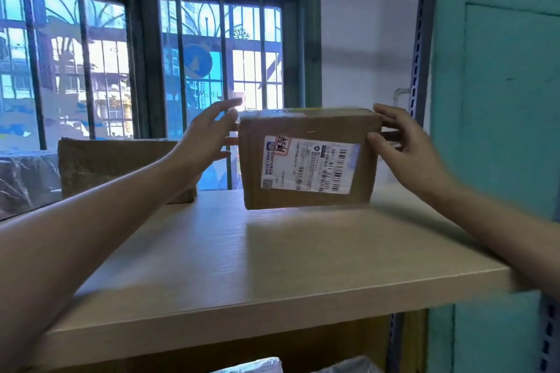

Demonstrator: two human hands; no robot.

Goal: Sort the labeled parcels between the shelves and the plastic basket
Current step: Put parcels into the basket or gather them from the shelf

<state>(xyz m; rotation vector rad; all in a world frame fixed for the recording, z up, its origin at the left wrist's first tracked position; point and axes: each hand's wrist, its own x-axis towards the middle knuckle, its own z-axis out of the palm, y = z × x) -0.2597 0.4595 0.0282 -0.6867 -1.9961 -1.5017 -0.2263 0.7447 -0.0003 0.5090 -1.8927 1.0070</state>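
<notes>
I see a pale wooden shelf (272, 266) carrying a labelled box (309, 160) at one o'clock and a plain box (115, 166) at ten o'clock.

Left hand (209, 136) flat-fingered, right hand (406, 145) in a pinch.

On the shelf (272, 266), a box (309, 160) is at the far right, between the left hand (206, 142) and the right hand (406, 148). A second box (115, 166) lies far left, with a wrapped parcel (27, 179) further left and a window (151, 54) behind.

Barred window (151, 54), white wall (363, 39), teal wall (500, 100)
</notes>
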